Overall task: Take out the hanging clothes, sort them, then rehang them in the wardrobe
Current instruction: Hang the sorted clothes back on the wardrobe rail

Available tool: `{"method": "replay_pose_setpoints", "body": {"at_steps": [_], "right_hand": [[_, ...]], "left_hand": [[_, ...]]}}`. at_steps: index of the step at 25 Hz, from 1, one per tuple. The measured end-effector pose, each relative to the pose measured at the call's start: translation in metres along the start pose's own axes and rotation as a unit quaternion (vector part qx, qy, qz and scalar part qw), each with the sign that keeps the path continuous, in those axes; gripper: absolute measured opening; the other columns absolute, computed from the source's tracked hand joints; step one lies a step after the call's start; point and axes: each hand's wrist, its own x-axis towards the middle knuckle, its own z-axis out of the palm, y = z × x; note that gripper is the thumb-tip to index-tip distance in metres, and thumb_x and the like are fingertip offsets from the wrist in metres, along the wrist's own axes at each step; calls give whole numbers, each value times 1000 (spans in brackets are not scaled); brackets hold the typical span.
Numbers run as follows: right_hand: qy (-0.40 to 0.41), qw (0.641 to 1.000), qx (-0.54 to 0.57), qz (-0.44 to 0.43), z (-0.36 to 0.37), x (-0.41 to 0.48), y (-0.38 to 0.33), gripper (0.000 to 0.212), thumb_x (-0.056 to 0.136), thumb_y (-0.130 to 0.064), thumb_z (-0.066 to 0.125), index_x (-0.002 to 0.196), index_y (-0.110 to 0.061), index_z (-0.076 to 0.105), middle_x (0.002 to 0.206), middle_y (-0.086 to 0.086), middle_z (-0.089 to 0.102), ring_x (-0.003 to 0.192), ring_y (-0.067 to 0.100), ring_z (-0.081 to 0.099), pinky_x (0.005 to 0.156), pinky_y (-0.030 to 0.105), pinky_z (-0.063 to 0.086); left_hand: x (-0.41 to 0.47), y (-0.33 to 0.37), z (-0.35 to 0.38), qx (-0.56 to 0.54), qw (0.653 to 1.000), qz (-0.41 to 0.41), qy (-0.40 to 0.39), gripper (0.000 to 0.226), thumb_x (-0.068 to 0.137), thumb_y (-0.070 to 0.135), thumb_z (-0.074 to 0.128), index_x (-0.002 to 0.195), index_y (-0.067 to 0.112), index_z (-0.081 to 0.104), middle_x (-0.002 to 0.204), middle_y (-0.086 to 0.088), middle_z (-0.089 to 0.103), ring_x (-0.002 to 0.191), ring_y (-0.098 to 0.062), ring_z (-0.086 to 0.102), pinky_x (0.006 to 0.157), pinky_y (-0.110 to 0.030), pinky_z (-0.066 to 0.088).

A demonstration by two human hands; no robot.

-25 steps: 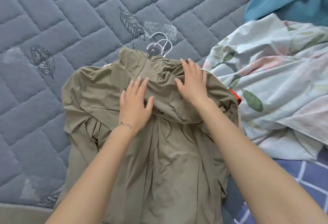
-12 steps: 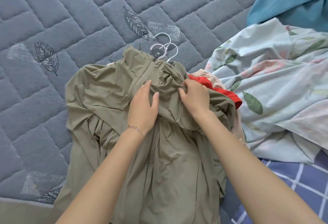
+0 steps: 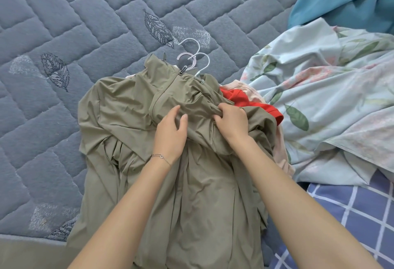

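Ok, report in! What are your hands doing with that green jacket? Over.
Left hand gripping olive jacket near zipper. Right hand bunching its shoulder fabric. Red garment underneath; hanger hooks stick out above.

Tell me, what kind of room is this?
Probably a bedroom: the olive-green zip jacket lies on a grey-blue quilted mattress cover, beside a rumpled pale floral bedsheet and a blue checked sheet.

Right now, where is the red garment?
Head view, right of centre: the red garment peeks from under the olive jacket, just beyond the right hand, beside the floral sheet.
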Motion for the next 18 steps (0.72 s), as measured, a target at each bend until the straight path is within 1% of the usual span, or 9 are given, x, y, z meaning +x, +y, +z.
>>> {"method": "replay_pose_setpoints", "body": {"at_steps": [2, 4, 5, 7, 8, 10, 13, 16, 18], "right_hand": [[45, 994, 100, 13, -8, -4, -4, 14, 84, -21, 65, 78, -9, 61, 82, 14, 68, 86, 36, 60, 74, 40, 39], [74, 983, 165, -12, -18, -16, -10, 19, 82, -21, 69, 74, -6, 61, 76, 13, 66, 79, 34, 59, 69, 40, 40], [85, 980, 175, -36, -22, -24, -15, 19, 81, -20, 70, 74, -5, 61, 75, 13, 65, 77, 34, 58, 68, 40, 41], [106, 975, 172, -87, -26, -43, -27, 13, 77, -16, 68, 75, -5, 61, 74, 13, 64, 75, 33, 58, 69, 41, 43], [114, 972, 171, -110, -26, -53, -34, 10, 75, -14, 67, 76, -6, 61, 73, 12, 62, 74, 32, 56, 69, 40, 42], [106, 967, 178, -148, -23, -72, -46, 7, 73, -11, 66, 76, -9, 60, 72, 8, 59, 73, 27, 52, 68, 36, 36], [37, 962, 229, -141, -28, -86, -48, 10, 77, -14, 72, 85, -10, 66, 80, 4, 64, 80, 22, 56, 74, 30, 40], [53, 953, 280, -98, -40, -70, -34, 22, 80, -19, 74, 100, -9, 69, 96, 4, 69, 91, 21, 62, 86, 28, 46], [67, 964, 247, -71, -37, -41, -18, 33, 84, -22, 71, 114, -8, 65, 112, 7, 67, 107, 24, 60, 97, 28, 40]], "left_hand": [[-4, 6, -2, -12, 1000, -13, 9, 41, 99, 23, 52, 137, 7, 51, 136, -7, 56, 127, -16, 51, 107, -23, 35], [-9, 15, -4, -45, 998, -37, 24, 41, 98, 26, 53, 134, 6, 54, 132, -4, 59, 120, -8, 53, 96, -11, 34], [-9, 21, -5, -68, 996, -53, 30, 42, 97, 30, 54, 131, 5, 57, 129, -4, 62, 117, -6, 55, 92, -10, 36], [-5, 33, -5, -108, 989, -84, 49, 45, 93, 41, 58, 115, 2, 64, 113, -7, 69, 108, -12, 62, 84, -21, 42], [-3, 39, -5, -117, 987, -98, 59, 44, 91, 43, 61, 102, 1, 65, 100, -7, 71, 98, -15, 64, 76, -26, 41], [-2, 48, -6, -86, 985, -122, 91, 32, 88, 36, 66, 84, 6, 58, 86, -8, 66, 87, -20, 60, 64, -24, 33], [-6, 42, -10, -11, 984, -124, 128, 13, 89, 8, 57, 85, -4, 54, 96, -29, 62, 95, -39, 58, 63, -26, 25], [-16, 18, -15, 6, 979, -152, 137, 12, 91, -2, 47, 79, -2, 47, 97, -29, 59, 96, -42, 54, 63, -26, 22], [-25, 1, -14, -4, 976, -158, 148, 11, 94, -1, 46, 83, -1, 48, 100, -26, 60, 99, -40, 54, 65, -25, 24]]}}
